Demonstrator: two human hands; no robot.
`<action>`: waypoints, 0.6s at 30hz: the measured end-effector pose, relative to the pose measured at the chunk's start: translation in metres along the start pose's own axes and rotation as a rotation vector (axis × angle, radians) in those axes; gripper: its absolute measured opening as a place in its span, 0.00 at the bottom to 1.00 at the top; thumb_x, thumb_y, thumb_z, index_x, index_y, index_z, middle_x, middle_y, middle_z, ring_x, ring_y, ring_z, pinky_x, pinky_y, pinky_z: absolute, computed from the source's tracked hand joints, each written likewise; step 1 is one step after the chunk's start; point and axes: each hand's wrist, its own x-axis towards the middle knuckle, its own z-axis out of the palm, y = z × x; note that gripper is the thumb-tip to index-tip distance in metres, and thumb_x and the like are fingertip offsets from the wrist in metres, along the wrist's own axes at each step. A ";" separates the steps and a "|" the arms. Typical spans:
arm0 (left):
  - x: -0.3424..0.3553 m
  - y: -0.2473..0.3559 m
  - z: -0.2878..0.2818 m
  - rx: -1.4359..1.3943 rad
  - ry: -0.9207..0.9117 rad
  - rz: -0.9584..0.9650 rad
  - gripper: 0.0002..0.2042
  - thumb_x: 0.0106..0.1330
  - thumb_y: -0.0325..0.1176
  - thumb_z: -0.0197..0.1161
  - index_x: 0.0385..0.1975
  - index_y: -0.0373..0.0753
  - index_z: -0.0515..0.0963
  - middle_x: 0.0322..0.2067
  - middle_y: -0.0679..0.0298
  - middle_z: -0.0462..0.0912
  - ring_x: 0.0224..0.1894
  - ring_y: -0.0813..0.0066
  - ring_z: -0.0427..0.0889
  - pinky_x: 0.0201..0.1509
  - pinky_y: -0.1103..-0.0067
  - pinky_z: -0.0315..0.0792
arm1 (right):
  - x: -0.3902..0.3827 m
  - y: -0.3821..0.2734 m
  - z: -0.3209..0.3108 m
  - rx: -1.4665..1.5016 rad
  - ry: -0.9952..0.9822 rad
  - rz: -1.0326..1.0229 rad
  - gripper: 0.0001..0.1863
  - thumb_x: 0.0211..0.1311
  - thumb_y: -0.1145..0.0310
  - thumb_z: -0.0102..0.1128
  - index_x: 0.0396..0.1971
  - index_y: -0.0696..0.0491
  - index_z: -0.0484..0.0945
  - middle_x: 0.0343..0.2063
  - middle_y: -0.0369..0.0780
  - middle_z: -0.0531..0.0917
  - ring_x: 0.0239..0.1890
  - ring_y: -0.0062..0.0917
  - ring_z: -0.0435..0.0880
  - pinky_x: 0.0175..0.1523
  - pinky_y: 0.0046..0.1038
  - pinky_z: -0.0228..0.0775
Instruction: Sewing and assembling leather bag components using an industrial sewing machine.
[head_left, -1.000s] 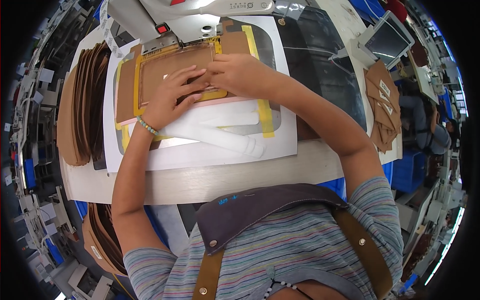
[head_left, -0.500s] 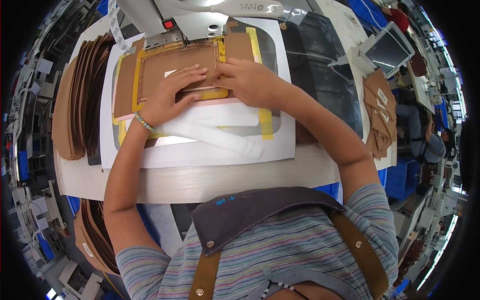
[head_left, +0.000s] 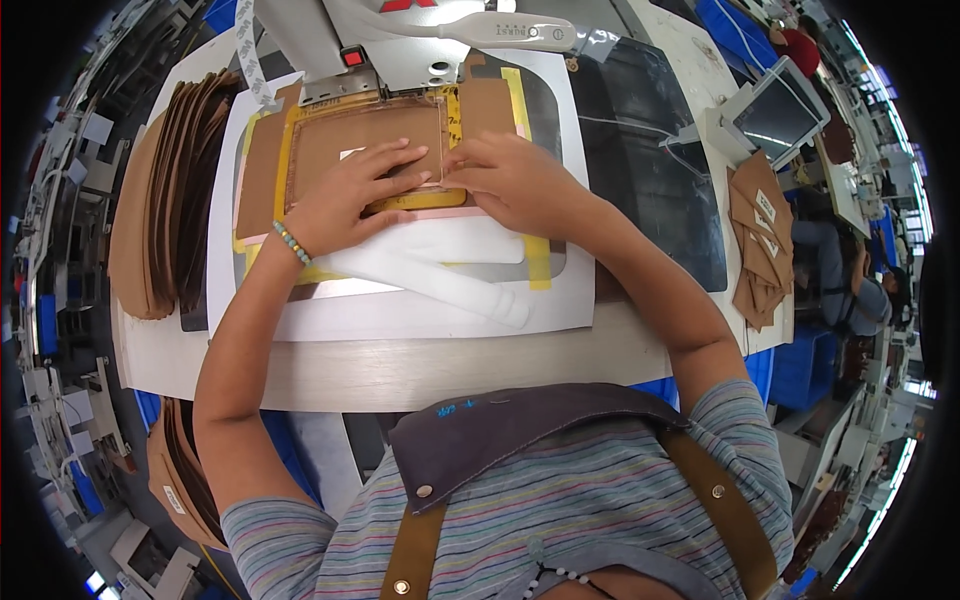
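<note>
My left hand (head_left: 353,200) lies with fingers outstretched over a brown panel (head_left: 385,122) and the near edge of a yellow-edged clamp frame (head_left: 438,197). A small white label (head_left: 347,155) shows beside its fingers. My right hand (head_left: 520,188) is closed, fingertips pinched at the frame's near right corner; what they hold, if anything, is hidden. Just beyond both hands stands the head of a white sewing machine (head_left: 415,60), its foot by the frame's far edge. Two rolled white strips (head_left: 440,280) lie nearer me on a white sheet (head_left: 560,312).
Brown cut pieces stand in a stack (head_left: 160,210) at the left. More brown pieces (head_left: 762,240) with white labels lie at the right, below a small screen (head_left: 775,112). A dark plate (head_left: 645,170) covers the table's right part. Another person (head_left: 850,285) sits far right.
The whole view has shifted slightly, so the table and machine appear a little lower and further right. Both hands stay at nearly the same spots on the frame.
</note>
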 end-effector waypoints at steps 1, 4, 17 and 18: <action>-0.001 0.000 0.000 -0.018 0.004 -0.005 0.26 0.69 0.38 0.71 0.68 0.47 0.79 0.75 0.61 0.71 0.78 0.53 0.65 0.79 0.58 0.64 | 0.002 -0.009 -0.015 0.116 0.186 -0.003 0.14 0.62 0.77 0.66 0.48 0.53 0.87 0.48 0.39 0.85 0.50 0.36 0.84 0.55 0.36 0.78; 0.001 -0.004 0.000 0.022 -0.010 -0.032 0.23 0.73 0.44 0.68 0.66 0.47 0.81 0.75 0.65 0.71 0.78 0.56 0.66 0.79 0.60 0.64 | 0.000 -0.055 -0.096 0.189 0.659 -0.106 0.14 0.65 0.73 0.66 0.51 0.55 0.88 0.44 0.43 0.88 0.43 0.35 0.88 0.46 0.33 0.81; -0.004 -0.016 0.011 0.037 -0.009 -0.025 0.23 0.74 0.38 0.65 0.68 0.43 0.79 0.76 0.62 0.70 0.79 0.55 0.64 0.81 0.60 0.61 | -0.001 -0.185 -0.150 0.486 1.636 -0.532 0.24 0.83 0.44 0.39 0.62 0.39 0.78 0.64 0.45 0.77 0.70 0.38 0.69 0.76 0.50 0.56; -0.003 -0.017 0.011 0.059 0.001 -0.023 0.23 0.74 0.38 0.65 0.68 0.43 0.79 0.76 0.62 0.70 0.78 0.55 0.65 0.81 0.60 0.61 | -0.005 -0.192 -0.153 0.500 1.628 -0.547 0.24 0.83 0.43 0.39 0.62 0.38 0.78 0.64 0.44 0.77 0.70 0.37 0.69 0.76 0.50 0.55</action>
